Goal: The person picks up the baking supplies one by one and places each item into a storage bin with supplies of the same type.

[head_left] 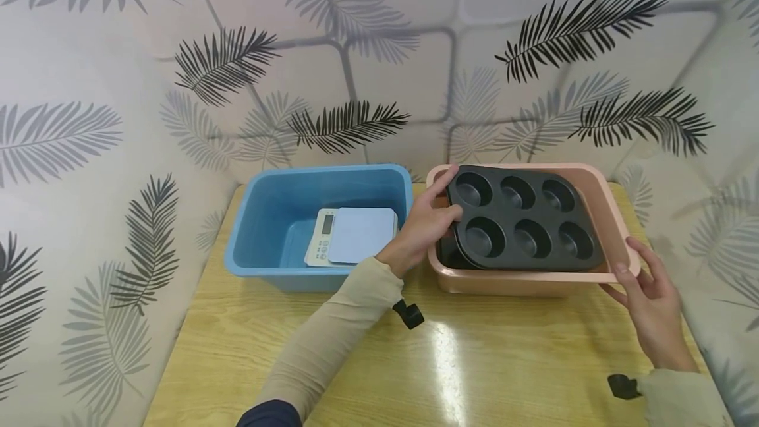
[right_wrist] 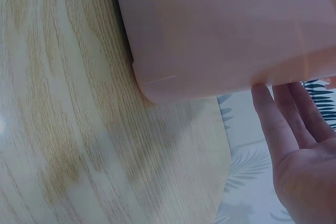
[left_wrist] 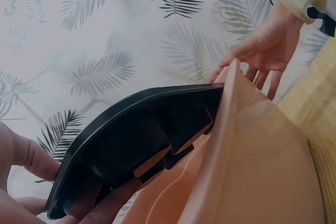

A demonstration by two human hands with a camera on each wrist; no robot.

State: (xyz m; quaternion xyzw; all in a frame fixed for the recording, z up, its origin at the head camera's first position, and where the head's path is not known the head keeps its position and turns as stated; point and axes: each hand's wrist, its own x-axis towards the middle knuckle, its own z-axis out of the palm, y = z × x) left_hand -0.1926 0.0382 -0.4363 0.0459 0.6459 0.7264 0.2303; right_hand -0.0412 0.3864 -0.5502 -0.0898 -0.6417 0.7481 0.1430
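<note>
A black muffin tin [head_left: 524, 216] lies tilted in the pink bin [head_left: 504, 285], its left end raised above the rim in the left wrist view. My left hand [head_left: 427, 223] grips that end, thumb on one face and fingers curled beneath. At the bin's front right corner, my right hand [head_left: 652, 302] holds the rim between thumb and fingers. In the right wrist view its fingertips [right_wrist: 260, 92] touch the bin's outer wall. Another dark item [head_left: 452, 254] shows under the tin's left edge; its kind is hidden.
To the left stands a blue bin [head_left: 261, 269] with a white kitchen scale [head_left: 362, 236] in it. Both bins are on a wooden table [head_left: 474, 348]. Leaf-patterned covering [head_left: 379, 71] rises behind the table and along its sides.
</note>
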